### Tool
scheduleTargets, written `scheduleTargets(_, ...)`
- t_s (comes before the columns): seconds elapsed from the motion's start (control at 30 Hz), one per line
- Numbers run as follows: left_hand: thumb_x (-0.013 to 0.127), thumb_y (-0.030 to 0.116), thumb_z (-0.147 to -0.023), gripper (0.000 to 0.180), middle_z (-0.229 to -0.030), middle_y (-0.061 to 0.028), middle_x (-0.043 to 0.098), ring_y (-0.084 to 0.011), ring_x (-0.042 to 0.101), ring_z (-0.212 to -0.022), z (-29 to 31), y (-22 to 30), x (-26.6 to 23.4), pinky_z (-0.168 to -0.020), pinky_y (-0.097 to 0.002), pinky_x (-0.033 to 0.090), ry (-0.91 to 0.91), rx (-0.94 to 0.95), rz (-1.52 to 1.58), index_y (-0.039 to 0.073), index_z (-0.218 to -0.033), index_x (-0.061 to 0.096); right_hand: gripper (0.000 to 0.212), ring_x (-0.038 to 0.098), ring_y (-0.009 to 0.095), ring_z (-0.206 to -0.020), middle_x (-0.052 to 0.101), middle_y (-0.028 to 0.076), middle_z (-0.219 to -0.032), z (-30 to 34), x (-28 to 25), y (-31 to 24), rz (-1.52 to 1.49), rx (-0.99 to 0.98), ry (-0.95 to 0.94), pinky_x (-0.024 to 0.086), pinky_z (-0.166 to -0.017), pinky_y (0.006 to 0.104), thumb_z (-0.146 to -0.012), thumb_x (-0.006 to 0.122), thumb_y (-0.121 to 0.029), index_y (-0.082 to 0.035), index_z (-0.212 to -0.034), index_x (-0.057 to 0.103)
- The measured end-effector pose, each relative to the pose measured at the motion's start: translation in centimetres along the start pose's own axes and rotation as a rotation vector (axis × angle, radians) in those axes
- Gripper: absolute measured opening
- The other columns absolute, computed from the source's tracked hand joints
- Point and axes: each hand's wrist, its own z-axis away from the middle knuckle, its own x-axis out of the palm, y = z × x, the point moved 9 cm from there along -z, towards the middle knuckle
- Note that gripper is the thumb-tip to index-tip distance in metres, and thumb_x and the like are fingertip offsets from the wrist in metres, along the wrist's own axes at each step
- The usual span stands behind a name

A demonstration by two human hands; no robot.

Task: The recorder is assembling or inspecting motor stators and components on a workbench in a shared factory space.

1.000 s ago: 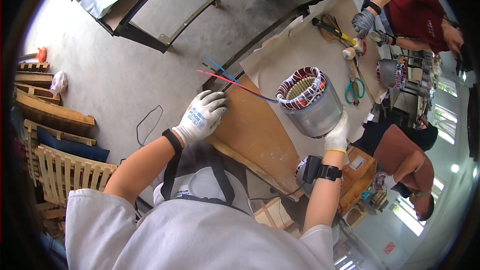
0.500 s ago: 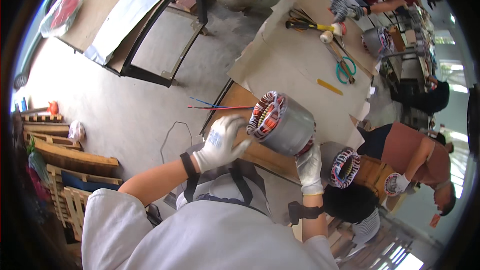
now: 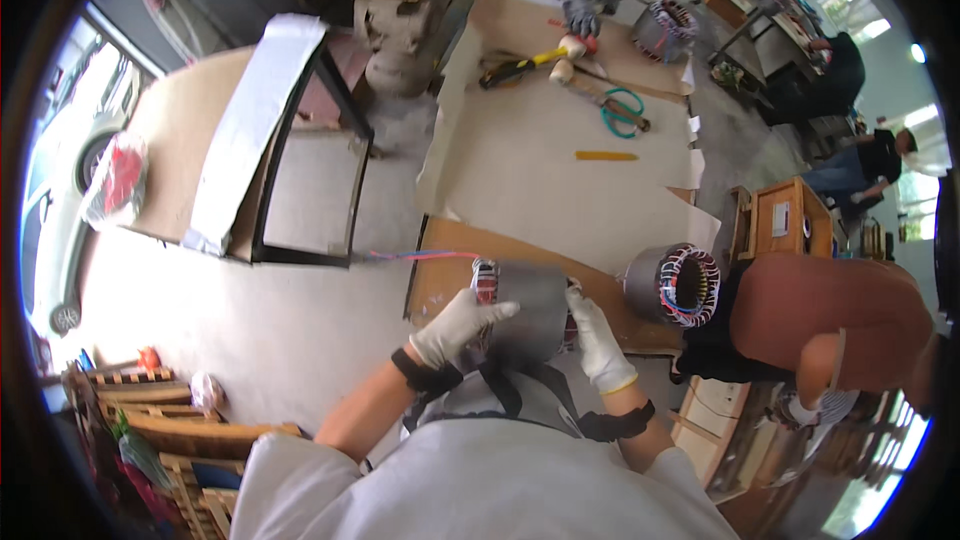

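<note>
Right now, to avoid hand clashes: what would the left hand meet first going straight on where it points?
The left hand would meet the gray metal cylinder first; it appears already against it. The right hand seems next, though depth is unclear.

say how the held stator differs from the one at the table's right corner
The held stator is between the left hand and right hand; the corner stator has no hand on it. Long leads trail left from the held stator; none trail from the corner stator. The held stator's lead end faces left; the corner stator's open end faces right. Both are grey cylinders.
</note>
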Motion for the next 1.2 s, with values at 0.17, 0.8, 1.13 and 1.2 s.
scheduleTargets(0.17, 0.074, 0.024, -0.082, 0.026, -0.062, 0.0026, 0.051, -0.0076, 0.049, -0.054, 0.3, 2.1, -1.3, -0.049, -0.0268, 0.041, 0.108, 0.046, -0.139, 0.003, -0.079, 0.058, 0.054, 0.055, 0.015, -0.106, 0.059, 0.008, -0.115, -0.3, 0.9, 0.5, 0.111, -0.090, -0.063, 0.046, -0.089, 0.0307, -0.095, 0.053, -0.045, -0.001, -0.126, 0.051)
scheduleTargets(0.8, 0.055, 0.028, -0.082, 0.028, -0.077, -0.0125, 0.066, -0.0315, 0.067, -0.073, -2.0, 3.8, 8.7, -0.068, -0.0446, 0.050, -0.150, 0.549, -1.450, 0.004, -0.094, 0.063, 0.063, 0.055, 0.020, -0.113, 0.061, 0.012, -0.120, 0.5, -4.7, 0.6, 0.389, -0.007, -0.105, 0.040, -0.100, 0.0316, -0.097, 0.047, -0.052, 0.003, -0.127, 0.055)
scheduleTargets(1.13, 0.054, 0.046, -0.085, 0.049, -0.087, -0.0063, 0.068, -0.0259, 0.066, -0.083, 0.4, 4.4, 3.0, -0.089, -0.0443, 0.042, -0.262, 0.833, -1.932, 0.008, -0.113, 0.062, 0.044, 0.059, 0.019, -0.103, 0.063, 0.014, -0.113, 0.8, -2.4, 1.4, 0.333, -0.194, -0.090, 0.046, -0.091, 0.0312, -0.092, 0.061, -0.025, 0.005, -0.124, 0.054)
scheduleTargets(1.2, 0.055, 0.050, -0.087, 0.055, -0.087, -0.0100, 0.069, -0.0274, 0.067, -0.079, -0.5, 3.8, 4.3, -0.082, -0.0442, 0.047, 0.043, 0.500, -1.843, 0.005, -0.118, 0.059, 0.050, 0.059, 0.018, -0.101, 0.063, 0.013, -0.111, 0.3, -1.5, 0.1, 0.291, -0.346, -0.070, 0.047, -0.089, 0.0315, -0.087, 0.068, -0.021, 0.002, -0.128, 0.051)
